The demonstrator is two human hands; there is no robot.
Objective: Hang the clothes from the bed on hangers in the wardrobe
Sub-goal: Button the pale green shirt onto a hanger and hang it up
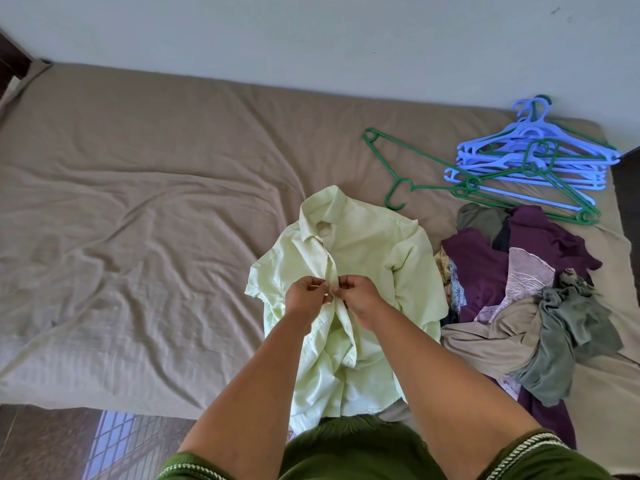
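Observation:
A pale green collared shirt point(367, 258) lies on the bed point(145, 209), collar away from me. My left hand point(306, 296) and my right hand point(356, 294) meet at its button placket at mid-chest, each pinching one edge of the placket. A single green hanger point(398, 157) lies just beyond the shirt. Further right sits a heap of blue and green hangers point(540, 157). A pile of clothes, purple point(485, 268), grey-green point(568, 337) and beige, lies right of the shirt.
The bed's brown sheet is wrinkled and bare on the left half. A pale wall point(311, 36) runs behind the bed. Dark floor point(41, 441) shows at the lower left below the mattress edge. No wardrobe is in view.

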